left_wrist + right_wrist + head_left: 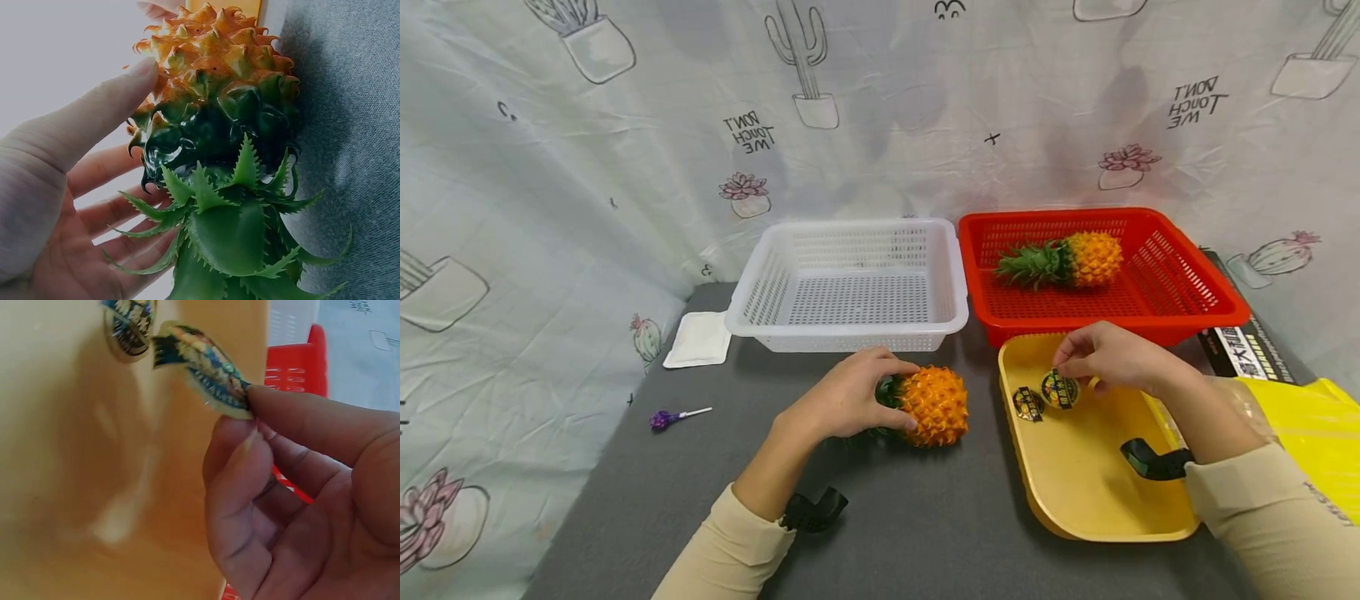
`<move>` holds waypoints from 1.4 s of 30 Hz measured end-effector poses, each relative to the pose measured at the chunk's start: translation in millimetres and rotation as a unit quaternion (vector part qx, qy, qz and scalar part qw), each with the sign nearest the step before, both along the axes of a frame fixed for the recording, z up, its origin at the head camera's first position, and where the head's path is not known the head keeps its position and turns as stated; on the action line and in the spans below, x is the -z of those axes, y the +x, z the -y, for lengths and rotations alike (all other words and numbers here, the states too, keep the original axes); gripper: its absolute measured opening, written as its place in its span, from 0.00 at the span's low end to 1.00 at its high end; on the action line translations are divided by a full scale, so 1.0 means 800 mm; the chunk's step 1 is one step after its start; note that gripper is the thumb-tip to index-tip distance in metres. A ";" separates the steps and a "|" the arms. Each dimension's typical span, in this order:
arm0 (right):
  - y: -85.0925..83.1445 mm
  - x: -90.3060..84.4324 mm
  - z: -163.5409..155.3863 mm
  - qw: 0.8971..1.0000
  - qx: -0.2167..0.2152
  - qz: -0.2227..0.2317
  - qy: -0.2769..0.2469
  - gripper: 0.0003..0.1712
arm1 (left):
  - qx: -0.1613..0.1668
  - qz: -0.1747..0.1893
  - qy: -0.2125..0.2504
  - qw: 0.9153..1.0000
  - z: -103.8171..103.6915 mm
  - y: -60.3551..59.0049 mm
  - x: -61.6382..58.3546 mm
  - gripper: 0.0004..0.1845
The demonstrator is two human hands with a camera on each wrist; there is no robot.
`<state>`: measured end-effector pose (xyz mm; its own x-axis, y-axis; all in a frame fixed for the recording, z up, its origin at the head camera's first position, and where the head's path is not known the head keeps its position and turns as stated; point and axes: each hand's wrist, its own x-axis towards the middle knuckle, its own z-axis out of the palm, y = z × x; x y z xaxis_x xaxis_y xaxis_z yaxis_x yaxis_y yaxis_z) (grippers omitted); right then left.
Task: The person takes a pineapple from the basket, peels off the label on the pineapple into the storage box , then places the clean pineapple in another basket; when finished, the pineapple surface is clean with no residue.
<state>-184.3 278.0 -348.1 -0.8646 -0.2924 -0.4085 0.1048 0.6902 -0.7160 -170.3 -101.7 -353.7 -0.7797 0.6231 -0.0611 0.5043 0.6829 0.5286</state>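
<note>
— What have your hands got hold of?

— My left hand (842, 404) is wrapped round the pineapple (928, 406) lying on its side on the grey tabletop (625, 492). Thumb and fingers curl about it where the green crown meets the orange body; the wrist view shows my thumb (94, 119) pressed on the spiky skin and the leaves (231, 237) pointing toward my palm.

— And the right?

— My right hand (1112, 357) hangs over the yellow tray (1097, 500), thumb and forefinger pinching a round printed sticker (1060, 389) by its edge. A second sticker (1027, 403) lies flat on the tray just beside it.

— What else is on the table?

— A white basket (850, 287) sits behind the pineapple, and a red basket (1180, 283) next to it holds another pineapple (1063, 261). A white pad (698, 339) and a small purple-tipped stick (673, 416) lie off to the left. A dark box (1243, 346) with printing lies right of the red basket.
</note>
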 end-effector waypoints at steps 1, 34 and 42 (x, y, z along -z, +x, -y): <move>0.000 0.002 0.000 1.000 -0.002 -0.004 0.006 0.11 | 0.000 0.001 0.000 1.000 0.000 0.000 0.000 0.38; 0.004 -0.004 0.016 0.974 -0.063 -0.109 0.188 0.21 | -0.005 0.011 0.001 1.000 0.000 -0.002 0.002 0.38; 0.017 -0.029 0.047 0.967 -0.072 -0.186 0.160 0.17 | -0.004 0.010 0.000 1.000 0.001 -0.002 0.002 0.38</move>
